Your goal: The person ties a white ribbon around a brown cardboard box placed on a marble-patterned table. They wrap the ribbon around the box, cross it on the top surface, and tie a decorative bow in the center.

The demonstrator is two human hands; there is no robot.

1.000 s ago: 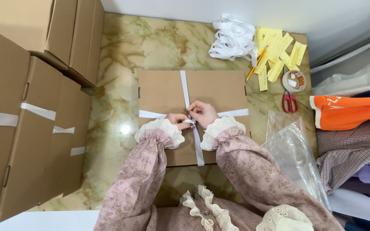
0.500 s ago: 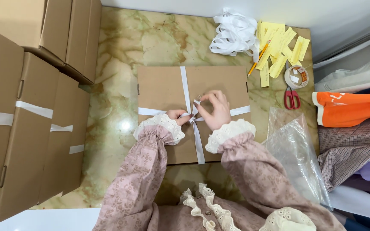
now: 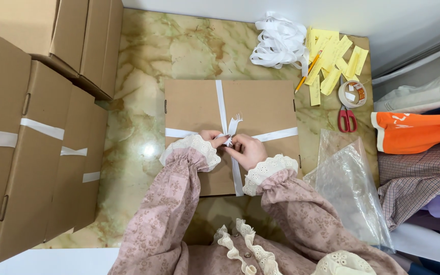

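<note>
A flat brown cardboard box (image 3: pixel 260 104) lies on the marble table (image 3: pixel 143 127), crossed lengthwise and sideways by a white ribbon (image 3: pixel 221 102). My left hand (image 3: pixel 212 137) and my right hand (image 3: pixel 248 150) meet at the crossing in the box's middle, both pinching the ribbon. A short loop of ribbon stands up just above my fingers. Both arms wear pink floral sleeves with white lace cuffs.
Large taped cardboard boxes (image 3: pixel 31 127) fill the left side. At the back lie a heap of white ribbon (image 3: pixel 278 43), yellow paper strips (image 3: pixel 332 61) and a pencil (image 3: pixel 308 71). A tape roll (image 3: pixel 351 93), red scissors (image 3: pixel 347 119), a clear plastic bag (image 3: pixel 347 188) and folded clothes (image 3: pixel 418 132) sit right.
My right hand swung up over the crossing with a ribbon end, then came back down. Both hands now pinch the ribbon, and a small loop stands above them.
</note>
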